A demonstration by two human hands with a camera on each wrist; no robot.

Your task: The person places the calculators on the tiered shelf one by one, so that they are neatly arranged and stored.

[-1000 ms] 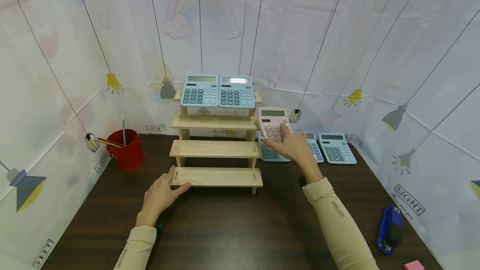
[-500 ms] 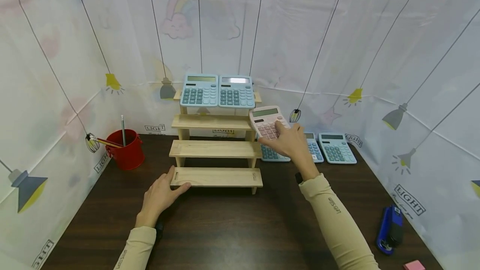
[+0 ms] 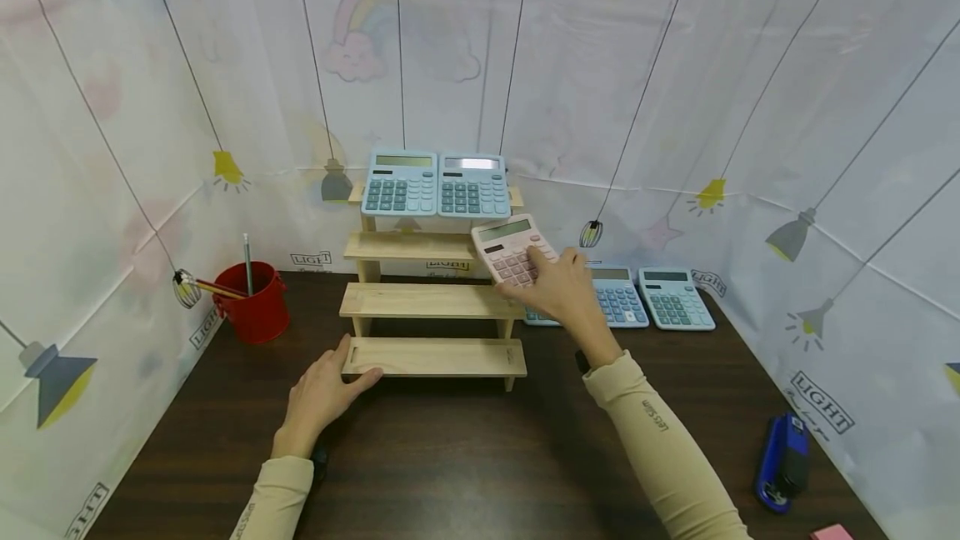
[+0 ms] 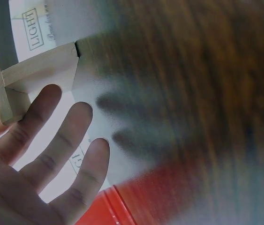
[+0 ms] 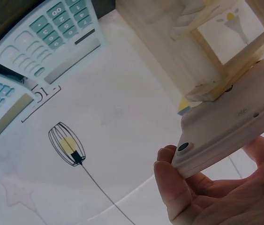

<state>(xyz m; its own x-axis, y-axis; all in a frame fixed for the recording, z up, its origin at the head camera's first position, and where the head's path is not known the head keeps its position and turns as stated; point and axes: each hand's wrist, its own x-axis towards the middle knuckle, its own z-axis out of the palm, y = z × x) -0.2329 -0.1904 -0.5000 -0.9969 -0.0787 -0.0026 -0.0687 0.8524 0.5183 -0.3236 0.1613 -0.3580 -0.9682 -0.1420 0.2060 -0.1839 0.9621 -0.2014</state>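
Note:
A four-step wooden display stand (image 3: 431, 300) stands on the dark table. My left hand (image 3: 318, 397) holds the left end of its lowest step, thumb at the front edge and a finger at the end; in the left wrist view the other fingers (image 4: 66, 140) spread straight. A pale pink calculator (image 3: 510, 247) hangs tilted at the right of the second step from the top. My right hand (image 3: 558, 288) grips its lower right part, thumb over the keys and fingers beneath; its back shows in the right wrist view. Two blue calculators (image 3: 400, 183) lean side by side on the top step.
Right of the stand several blue calculators (image 3: 675, 298) lie in a row, one partly behind my right hand. A red bucket (image 3: 258, 307) with pencils stands at the left. A blue stapler (image 3: 782, 461) and a pink block (image 3: 831, 532) lie at the right. A printed curtain (image 3: 585, 65) surrounds the table.
My right hand has carried the pink calculator leftward, from above the row of blue calculators to the stand's second step, turning it anticlockwise. The left hand stays on the lowest step.

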